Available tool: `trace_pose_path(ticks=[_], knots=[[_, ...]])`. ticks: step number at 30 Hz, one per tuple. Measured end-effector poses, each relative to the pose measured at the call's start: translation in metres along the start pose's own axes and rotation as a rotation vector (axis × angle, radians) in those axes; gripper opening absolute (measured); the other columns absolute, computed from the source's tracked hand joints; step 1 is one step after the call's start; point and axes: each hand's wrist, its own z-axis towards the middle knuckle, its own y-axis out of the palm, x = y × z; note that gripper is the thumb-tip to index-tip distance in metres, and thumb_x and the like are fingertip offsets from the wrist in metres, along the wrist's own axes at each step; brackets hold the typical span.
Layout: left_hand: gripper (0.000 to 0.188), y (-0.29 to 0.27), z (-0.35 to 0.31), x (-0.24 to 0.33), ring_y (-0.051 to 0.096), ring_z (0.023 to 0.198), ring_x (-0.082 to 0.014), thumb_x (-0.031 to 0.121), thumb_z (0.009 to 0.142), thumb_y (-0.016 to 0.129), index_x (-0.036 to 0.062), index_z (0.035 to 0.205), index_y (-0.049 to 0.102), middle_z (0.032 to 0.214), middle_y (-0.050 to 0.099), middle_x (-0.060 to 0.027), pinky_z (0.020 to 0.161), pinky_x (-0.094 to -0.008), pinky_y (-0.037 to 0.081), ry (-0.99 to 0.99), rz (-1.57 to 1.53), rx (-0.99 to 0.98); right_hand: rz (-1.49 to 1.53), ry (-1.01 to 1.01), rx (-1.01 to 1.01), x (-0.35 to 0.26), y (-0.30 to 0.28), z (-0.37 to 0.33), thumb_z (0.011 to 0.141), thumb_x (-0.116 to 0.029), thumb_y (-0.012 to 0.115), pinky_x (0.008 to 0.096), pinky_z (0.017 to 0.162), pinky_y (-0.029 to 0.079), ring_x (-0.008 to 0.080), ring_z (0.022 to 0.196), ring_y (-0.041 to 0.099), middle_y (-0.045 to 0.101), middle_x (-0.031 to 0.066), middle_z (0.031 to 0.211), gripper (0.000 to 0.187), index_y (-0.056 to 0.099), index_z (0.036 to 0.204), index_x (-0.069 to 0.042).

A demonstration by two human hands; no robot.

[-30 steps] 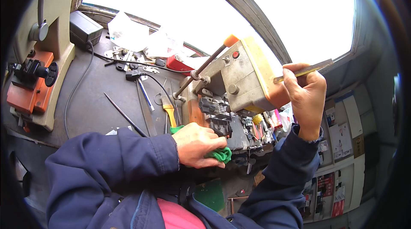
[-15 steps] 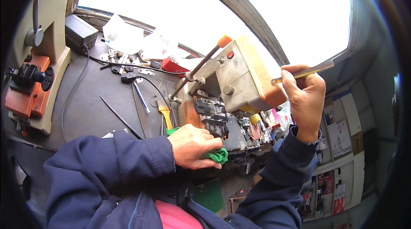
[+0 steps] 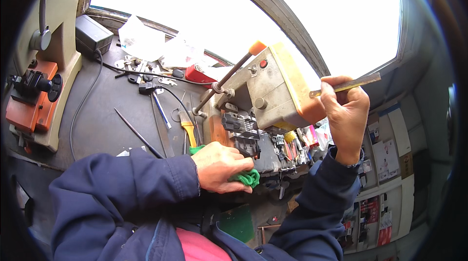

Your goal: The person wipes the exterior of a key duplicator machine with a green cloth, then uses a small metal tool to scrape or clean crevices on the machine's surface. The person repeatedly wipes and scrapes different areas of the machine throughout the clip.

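My left hand [image 3: 219, 167] is closed around a bunched green cloth [image 3: 247, 178], at the front edge of the bench below a key-cutting machine [image 3: 274, 92]. My right hand [image 3: 345, 114] is raised beside the machine's orange-edged housing. Between its thumb and fingers it pinches a short, flat steel ruler [image 3: 364, 80], tilted with its far end up to the right. The end with a hole lies close to the housing's corner; I cannot tell if they touch. The machine's metal clamps [image 3: 241, 124] sit just above my left hand.
A yellow-handled brush [image 3: 187, 127], a thin pointed rod [image 3: 136, 131] and a pen [image 3: 162, 110] lie on the dark bench. Loose keys [image 3: 139, 70] and a black cable plug [image 3: 147, 88] lie behind. A second machine [image 3: 34, 95] stands left; small tools [image 3: 292, 146] crowd the right.
The steel ruler and my right hand have barely shifted; the whole view has moved very slightly. My left hand stays on the green cloth.
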Motion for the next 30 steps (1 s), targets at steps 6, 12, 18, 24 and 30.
trace_pose_path(ticks=[6, 12, 18, 24, 30], knots=[[0.044, 0.0, -0.0004, -0.0011, 0.072, 0.078, -0.0334, 0.046, 0.09, 0.087, 0.01, 0.103, 0.066, 0.082, 0.067, -0.0103, 0.066, -0.0454, 0.057, -0.015, -0.002, -0.035, 0.016, -0.009, 0.005, 0.0025, -0.0011, 0.0007, 0.098, 0.0, 0.073, 0.0287, 0.069, 0.059, 0.0096, 0.073, 0.074, 0.078, 0.0074, 0.079, 0.008, 0.077, 0.102, 0.005], [0.044, 0.0002, -0.0005, -0.0013, 0.073, 0.079, -0.0339, 0.048, 0.091, 0.085, 0.0102, 0.106, 0.066, 0.083, 0.068, -0.0112, 0.067, -0.0459, 0.058, -0.01, 0.002, -0.043, -0.028, -0.044, -0.01, 0.001, -0.0027, 0.0006, 0.099, 0.0, 0.072, 0.0284, 0.069, 0.06, 0.0113, 0.073, 0.076, 0.078, 0.0073, 0.078, 0.007, 0.077, 0.102, 0.005], [0.044, 0.0009, 0.0, -0.001, 0.072, 0.078, -0.0321, 0.046, 0.089, 0.088, 0.0101, 0.101, 0.067, 0.082, 0.066, -0.0093, 0.065, -0.0443, 0.056, -0.004, -0.001, -0.017, -0.056, -0.012, -0.069, 0.0003, -0.0048, -0.0005, 0.104, -0.003, 0.072, 0.0229, 0.073, 0.057, 0.0075, 0.078, 0.073, 0.077, 0.0042, 0.087, 0.008, 0.076, 0.107, 0.003], [0.044, 0.0015, 0.0001, -0.0014, 0.07, 0.077, -0.0313, 0.045, 0.088, 0.09, 0.0101, 0.099, 0.067, 0.081, 0.065, -0.0083, 0.064, -0.0435, 0.055, 0.0, 0.002, -0.007, -0.033, -0.024, -0.075, 0.0047, -0.0037, -0.0009, 0.099, 0.001, 0.072, 0.0266, 0.071, 0.059, 0.012, 0.077, 0.076, 0.079, 0.009, 0.085, 0.008, 0.077, 0.103, 0.005], [0.044, -0.0003, -0.0002, -0.0009, 0.074, 0.08, -0.0337, 0.047, 0.09, 0.086, 0.0103, 0.105, 0.067, 0.083, 0.069, -0.0109, 0.068, -0.046, 0.058, -0.025, 0.006, -0.056, -0.017, -0.021, -0.007, 0.006, -0.0025, 0.0001, 0.099, 0.0, 0.073, 0.0269, 0.069, 0.058, 0.0105, 0.073, 0.075, 0.079, 0.0073, 0.079, 0.008, 0.076, 0.102, 0.006]])
